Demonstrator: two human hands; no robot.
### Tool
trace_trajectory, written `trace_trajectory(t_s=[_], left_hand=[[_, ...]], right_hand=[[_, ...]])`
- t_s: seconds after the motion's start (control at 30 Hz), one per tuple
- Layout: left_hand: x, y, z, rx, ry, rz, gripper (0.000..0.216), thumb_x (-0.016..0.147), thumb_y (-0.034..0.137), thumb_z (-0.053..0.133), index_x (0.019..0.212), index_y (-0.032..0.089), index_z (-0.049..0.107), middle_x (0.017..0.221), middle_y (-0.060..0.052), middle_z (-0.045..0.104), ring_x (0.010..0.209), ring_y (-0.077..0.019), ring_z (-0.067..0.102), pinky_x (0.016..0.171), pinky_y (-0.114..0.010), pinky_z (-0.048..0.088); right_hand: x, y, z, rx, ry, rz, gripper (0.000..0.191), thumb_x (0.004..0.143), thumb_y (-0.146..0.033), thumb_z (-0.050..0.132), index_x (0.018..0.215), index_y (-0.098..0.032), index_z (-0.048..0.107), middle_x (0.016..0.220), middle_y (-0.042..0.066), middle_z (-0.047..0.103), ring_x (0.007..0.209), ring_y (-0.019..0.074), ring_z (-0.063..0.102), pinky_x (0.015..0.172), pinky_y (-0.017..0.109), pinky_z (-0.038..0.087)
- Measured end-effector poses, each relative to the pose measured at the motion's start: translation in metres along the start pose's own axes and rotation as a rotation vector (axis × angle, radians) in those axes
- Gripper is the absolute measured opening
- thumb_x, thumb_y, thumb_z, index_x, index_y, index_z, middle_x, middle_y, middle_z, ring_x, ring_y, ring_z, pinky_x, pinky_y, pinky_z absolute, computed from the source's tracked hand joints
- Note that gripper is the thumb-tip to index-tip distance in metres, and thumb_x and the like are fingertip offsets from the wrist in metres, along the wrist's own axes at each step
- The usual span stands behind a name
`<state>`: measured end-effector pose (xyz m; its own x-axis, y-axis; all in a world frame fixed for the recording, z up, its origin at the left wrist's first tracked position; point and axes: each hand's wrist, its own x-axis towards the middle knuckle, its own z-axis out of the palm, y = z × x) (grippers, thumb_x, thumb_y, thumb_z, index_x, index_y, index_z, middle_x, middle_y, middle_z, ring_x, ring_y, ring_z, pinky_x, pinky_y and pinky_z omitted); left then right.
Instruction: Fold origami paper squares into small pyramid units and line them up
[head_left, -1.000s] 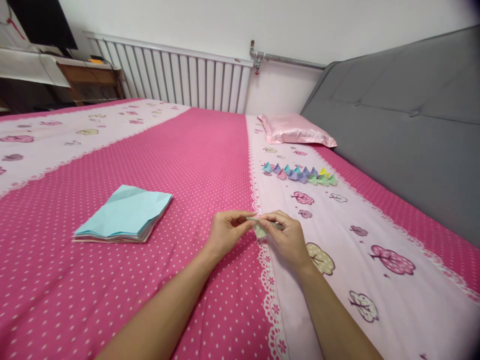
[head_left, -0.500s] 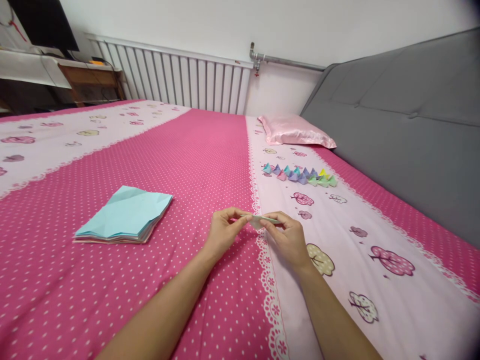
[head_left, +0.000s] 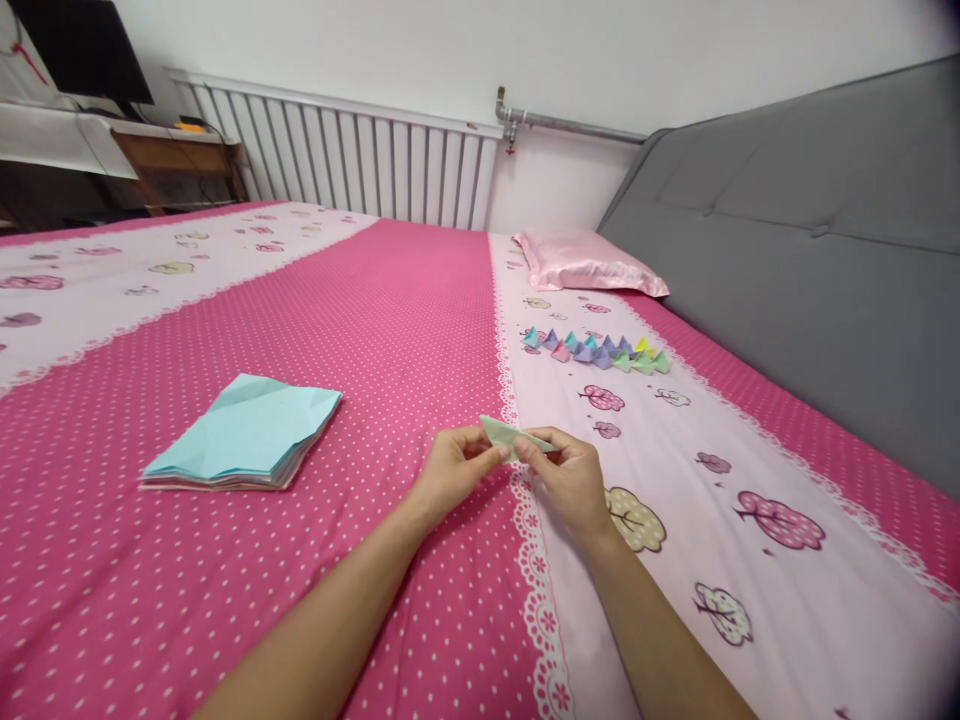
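A small folded piece of pale green paper [head_left: 501,432] is held up between my two hands, just above the bedspread. My left hand [head_left: 459,468] pinches its left side between thumb and fingers. On the other side, my right hand [head_left: 568,478] grips the paper with the thumb in front and the fingers behind. Parts of the paper are covered by my fingers. To the left lies a stack of paper sheets [head_left: 244,428], light blue on top. Several small folded paper pieces [head_left: 592,350] in blue, purple, pink, yellow and green stand in rows beyond my right hand.
The pink dotted bedspread [head_left: 405,310] has pale printed bands. A pink pillow [head_left: 589,262] lies at the far right, by the grey headboard [head_left: 787,220]. A white radiator [head_left: 337,150] lines the wall. A desk with a monitor [head_left: 82,50] stands at far left.
The green paper has tilted, so more of its face shows above my fingers. My left hand has dropped slightly; both hands still hold the paper.
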<state>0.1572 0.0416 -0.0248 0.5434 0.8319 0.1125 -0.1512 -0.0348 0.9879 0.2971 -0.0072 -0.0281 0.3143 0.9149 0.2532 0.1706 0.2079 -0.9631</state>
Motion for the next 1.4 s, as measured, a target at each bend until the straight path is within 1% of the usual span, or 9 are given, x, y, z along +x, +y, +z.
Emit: trace_trajectory(t_s=[0.2,0.37,0.53,0.63,0.73,0.8,1.0,1.23,1.4], left_hand=[[-0.001,0.003,0.004,-0.094,0.015,-0.11,0.03,0.061,0.03,0.074,0.082,0.01,0.066,0.075,-0.006,0.067,0.063,-0.011,0.059,0.061,-0.022,0.045],[0.0,0.002,0.002,-0.149,0.085,-0.144,0.028,0.063,0.031,0.072,0.078,0.009,0.066,0.065,-0.005,0.065,0.057,-0.0098,0.057,0.057,-0.021,0.043],[0.002,0.002,-0.004,-0.324,0.16,-0.109,0.021,0.067,0.029,0.07,0.076,0.011,0.065,0.063,-0.001,0.06,0.055,-0.0055,0.052,0.058,-0.017,0.041],[0.003,0.003,-0.005,-0.434,0.143,-0.148,0.022,0.067,0.032,0.07,0.074,0.012,0.064,0.06,0.001,0.057,0.053,-0.0055,0.049,0.054,-0.018,0.039],[0.003,0.004,-0.004,-0.483,0.117,-0.169,0.025,0.066,0.034,0.071,0.073,0.012,0.062,0.06,0.001,0.056,0.052,-0.0057,0.048,0.053,-0.019,0.038],[0.003,0.005,-0.003,-0.484,0.098,-0.171,0.024,0.066,0.034,0.071,0.071,0.012,0.062,0.061,0.001,0.055,0.053,-0.0058,0.047,0.054,-0.019,0.038],[0.002,0.006,-0.003,-0.462,0.067,-0.149,0.022,0.069,0.034,0.068,0.07,0.013,0.061,0.062,0.001,0.054,0.055,-0.006,0.047,0.055,-0.019,0.038],[0.002,0.005,-0.003,-0.463,0.055,-0.154,0.022,0.07,0.034,0.068,0.071,0.013,0.061,0.064,0.001,0.055,0.056,-0.0062,0.048,0.056,-0.019,0.038],[0.001,0.005,-0.002,-0.294,0.08,-0.098,0.023,0.073,0.035,0.064,0.073,0.012,0.062,0.063,0.0,0.056,0.056,-0.0063,0.048,0.056,-0.019,0.038]], right_hand=[[-0.003,0.0,0.003,-0.029,0.094,-0.027,0.02,0.071,-0.034,0.066,0.08,-0.016,0.069,0.068,0.001,0.067,0.057,0.0124,0.057,0.053,0.023,0.046],[-0.004,0.001,0.005,0.024,0.069,-0.03,0.02,0.073,-0.033,0.065,0.084,-0.017,0.068,0.076,0.003,0.069,0.064,0.0145,0.061,0.059,0.025,0.048],[-0.006,-0.003,0.007,0.14,-0.05,-0.035,0.019,0.072,-0.03,0.066,0.087,-0.018,0.067,0.074,0.003,0.068,0.066,0.0137,0.061,0.064,0.026,0.049],[-0.008,-0.009,0.007,0.209,-0.144,-0.027,0.022,0.072,-0.031,0.067,0.091,-0.019,0.066,0.076,0.002,0.067,0.061,0.0109,0.058,0.061,0.024,0.048],[-0.008,-0.012,0.006,0.24,-0.175,0.006,0.023,0.073,-0.034,0.065,0.09,-0.019,0.066,0.066,0.0,0.064,0.052,0.0088,0.054,0.054,0.022,0.046],[-0.008,-0.012,0.006,0.261,-0.172,0.02,0.023,0.072,-0.034,0.066,0.089,-0.019,0.066,0.064,0.0,0.063,0.052,0.009,0.054,0.053,0.022,0.046],[-0.008,-0.012,0.007,0.253,-0.182,0.03,0.024,0.069,-0.033,0.068,0.088,-0.018,0.066,0.074,0.003,0.067,0.062,0.0129,0.059,0.058,0.026,0.049],[-0.007,-0.013,0.007,0.274,-0.172,0.045,0.022,0.07,-0.032,0.066,0.087,-0.018,0.065,0.077,0.004,0.068,0.062,0.0134,0.06,0.061,0.027,0.05],[-0.008,-0.014,0.008,0.252,-0.167,0.005,0.024,0.072,-0.025,0.064,0.095,-0.019,0.062,0.082,0.004,0.068,0.067,0.0135,0.062,0.063,0.025,0.05]])
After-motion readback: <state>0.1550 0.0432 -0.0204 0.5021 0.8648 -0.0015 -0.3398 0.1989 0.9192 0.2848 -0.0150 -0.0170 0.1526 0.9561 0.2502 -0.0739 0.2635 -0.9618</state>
